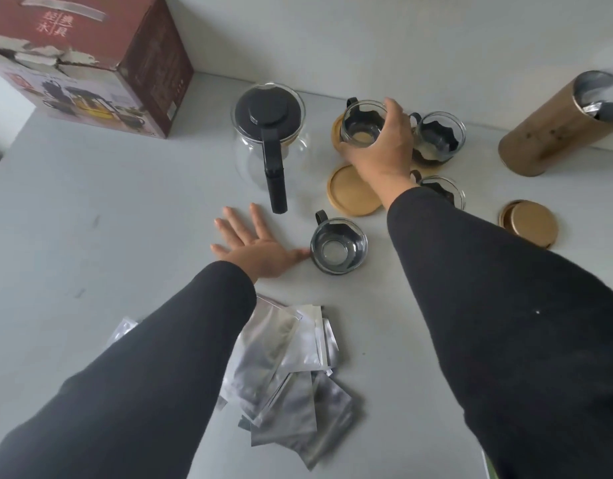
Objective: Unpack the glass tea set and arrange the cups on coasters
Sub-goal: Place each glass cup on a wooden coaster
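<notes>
Right hand [381, 146] grip closed round rim of glass cup [362, 124], cup over far bamboo coaster [338, 133]; contact with coaster unclear. Left hand [255, 250] open, flat on grey surface [91, 219], thumb touching spare cup [339, 245], which sits off any coaster. Empty coaster [350, 191] just beyond spare cup. Two more cups [439, 136] at right, partly hidden by arm. Teapot [269, 133] beside coasters. Advice: lower cup level, centre within coaster lip, release only once seated; keep handle clear of neighbouring cup.
</notes>
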The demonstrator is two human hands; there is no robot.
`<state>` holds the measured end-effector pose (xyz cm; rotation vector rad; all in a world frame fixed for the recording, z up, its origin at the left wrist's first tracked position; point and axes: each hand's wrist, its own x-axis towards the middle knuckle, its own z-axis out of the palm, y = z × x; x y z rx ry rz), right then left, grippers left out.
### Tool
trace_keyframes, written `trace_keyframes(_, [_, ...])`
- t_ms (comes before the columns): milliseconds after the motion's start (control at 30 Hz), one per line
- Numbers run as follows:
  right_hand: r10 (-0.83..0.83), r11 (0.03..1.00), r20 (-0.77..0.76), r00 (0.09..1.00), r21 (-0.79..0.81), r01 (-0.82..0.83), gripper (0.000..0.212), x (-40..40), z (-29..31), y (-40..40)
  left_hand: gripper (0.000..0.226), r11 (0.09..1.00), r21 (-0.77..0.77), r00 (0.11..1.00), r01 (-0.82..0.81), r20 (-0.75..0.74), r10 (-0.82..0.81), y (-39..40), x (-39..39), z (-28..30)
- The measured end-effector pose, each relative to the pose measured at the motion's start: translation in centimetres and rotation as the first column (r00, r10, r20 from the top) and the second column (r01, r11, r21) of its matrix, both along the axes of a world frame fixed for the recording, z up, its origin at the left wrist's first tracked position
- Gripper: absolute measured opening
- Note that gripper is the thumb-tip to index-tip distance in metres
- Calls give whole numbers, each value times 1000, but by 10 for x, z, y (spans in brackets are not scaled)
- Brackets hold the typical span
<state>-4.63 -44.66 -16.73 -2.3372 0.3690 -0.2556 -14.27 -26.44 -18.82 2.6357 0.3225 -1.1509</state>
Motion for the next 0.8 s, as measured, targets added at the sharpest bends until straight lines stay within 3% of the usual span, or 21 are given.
trace_keyframes(500, [18,999,-137,990,42,-13,94,27,-6,3,117,1000,-18,998,7,-56,-8,9,6,2])
trace_keyframes(667, [16,987,96,995,-158,-1,86,10,4,10,117,1000,-18,999,10,-32,-11,11,4,3])
trace_keyframes(800, [4,996,285,959,-85,21,67,-24,14,21,116,1000,-18,1000,15,-4,-15,12,2,7])
